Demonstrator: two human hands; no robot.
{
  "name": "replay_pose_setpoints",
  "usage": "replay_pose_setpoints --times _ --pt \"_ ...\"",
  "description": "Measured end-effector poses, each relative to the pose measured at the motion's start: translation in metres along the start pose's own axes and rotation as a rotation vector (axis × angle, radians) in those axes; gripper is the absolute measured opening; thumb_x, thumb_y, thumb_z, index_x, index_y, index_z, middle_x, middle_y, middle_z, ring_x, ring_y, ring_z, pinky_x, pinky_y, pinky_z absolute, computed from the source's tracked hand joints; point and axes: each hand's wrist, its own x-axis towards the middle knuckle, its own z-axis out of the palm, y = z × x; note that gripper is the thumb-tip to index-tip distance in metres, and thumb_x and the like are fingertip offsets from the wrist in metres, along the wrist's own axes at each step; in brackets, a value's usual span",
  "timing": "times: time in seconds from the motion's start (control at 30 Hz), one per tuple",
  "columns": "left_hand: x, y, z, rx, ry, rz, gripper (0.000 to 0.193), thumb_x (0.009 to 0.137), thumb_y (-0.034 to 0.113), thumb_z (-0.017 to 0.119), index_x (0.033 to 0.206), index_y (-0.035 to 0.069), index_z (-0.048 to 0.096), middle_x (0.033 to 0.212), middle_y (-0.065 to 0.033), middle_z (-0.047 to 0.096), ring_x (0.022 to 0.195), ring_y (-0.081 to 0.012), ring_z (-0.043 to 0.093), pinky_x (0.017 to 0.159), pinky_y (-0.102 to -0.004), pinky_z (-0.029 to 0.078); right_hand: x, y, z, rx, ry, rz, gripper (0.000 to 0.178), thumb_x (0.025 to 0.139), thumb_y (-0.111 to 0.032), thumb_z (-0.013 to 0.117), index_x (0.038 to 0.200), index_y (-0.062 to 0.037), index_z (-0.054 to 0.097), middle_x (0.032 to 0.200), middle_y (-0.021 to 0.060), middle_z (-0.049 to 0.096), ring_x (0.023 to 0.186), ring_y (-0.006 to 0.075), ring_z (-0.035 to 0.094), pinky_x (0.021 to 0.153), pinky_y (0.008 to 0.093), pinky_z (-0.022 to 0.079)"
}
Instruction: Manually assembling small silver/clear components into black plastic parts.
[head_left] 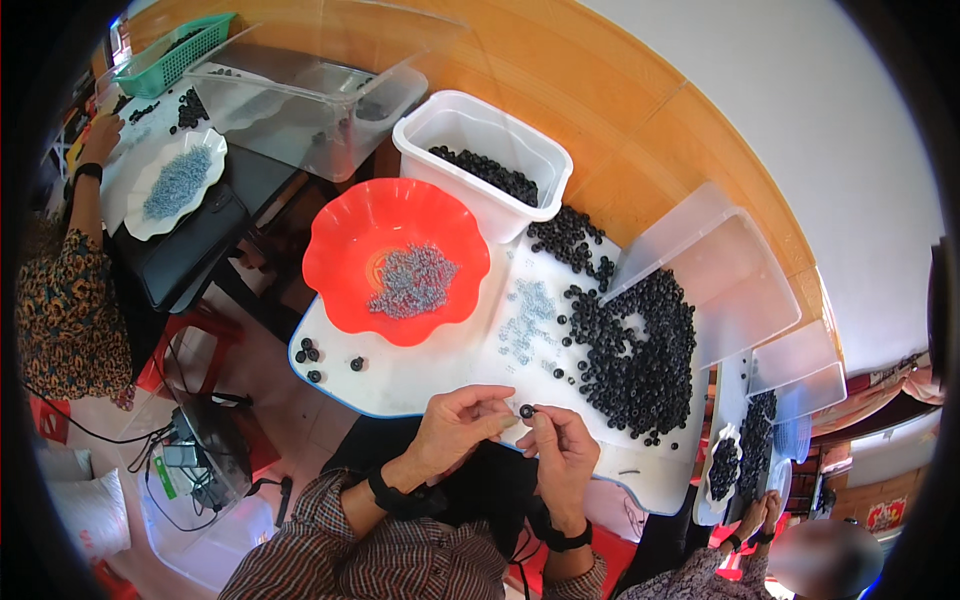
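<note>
Ring [526, 411], small and black, pinched between our left hand [457, 425] and right hand [560, 447] | both hands closed on it | black rings pile [635, 350] just past our fingers | red bowl [392, 258] farther up-left.

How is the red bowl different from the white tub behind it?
The red bowl is shallow, round and wavy-rimmed; the white tub is deep, rectangular and straight-walled. The red bowl holds a heap of small grey pieces; the white tub holds black rings. The red bowl is opaque and bright; the white tub looks pale and slightly see-through. Both stand open-topped on the white board, touching or nearly so.
</note>
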Motion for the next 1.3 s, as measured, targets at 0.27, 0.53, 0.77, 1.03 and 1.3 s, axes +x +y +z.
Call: replay_pose_setpoints --times 0.27,0.53,0.77,1.03,1.3 --pt "0.008 -0.011 -0.018 -0.04 0.147 -0.073 0.026 0.09 0.006 0.067 0.114 -0.003 0.062 0.086 -0.0046 0.065 0.07 -0.0078 0.06 0.066 -0.0213 0.052 0.081 -0.046 0.009 0.004 -0.137 0.136 0.022 0.095 -0.012 0.059 0.099 0.0097 0.061 0.087 0.0146 0.069 0.073 0.0177 0.069 0.057 0.0251 0.053" --pt "0.01 -0.012 -0.014 0.027 0.134 -0.068 0.024 0.09 0.003 0.065 0.112 -0.005 0.061 0.089 -0.0079 0.066 0.074 -0.0123 0.064 0.069 -0.0246 0.056 0.211 -0.083 0.026 0.539 -0.044 -0.051 0.036 0.096 -0.005 0.055 0.121 0.0201 0.047 0.11 0.0274 0.061 0.098 0.0308 0.067 0.084 0.0326 0.057" --pt "0.009 -0.01 -0.022 0.07 0.155 -0.1 0.023 0.09 0.002 0.065 0.112 -0.004 0.061 0.089 -0.008 0.066 0.076 -0.0129 0.065 0.072 -0.0253 0.057 0.181 -0.077 0.0 0.244 0.027 -0.031 0.035 0.095 -0.005 0.056 0.121 0.0181 0.049 0.109 0.0262 0.063 0.09 0.0282 0.069 0.075 0.0299 0.059" --pt "0.011 -0.01 -0.015 0.006 0.144 -0.104 0.023 0.09 0.001 0.065 0.112 -0.004 0.061 0.089 -0.0076 0.066 0.075 -0.0124 0.065 0.071 -0.0245 0.057 0.103 -0.002 -0.061 -0.432 0.073 0.046 0.015 0.087 -0.007 0.064 0.098 0.0031 0.068 0.086 0.0088 0.069 0.067 0.0099 0.065 0.055 0.0227 0.048" --pt "0.01 -0.015 -0.015 0.037 0.138 -0.065 0.022 0.09 -0.001 0.064 0.112 -0.004 0.062 0.09 -0.0075 0.066 0.075 -0.0123 0.065 0.07 -0.0248 0.057 0.072 0.057 -0.061 -0.879 0.104 -0.21 0.012 0.083 -0.009 0.067 0.093 -0.0023 0.068 0.086 0.0132 0.06 0.071 0.0297 0.063 0.064 0.0392 0.05"
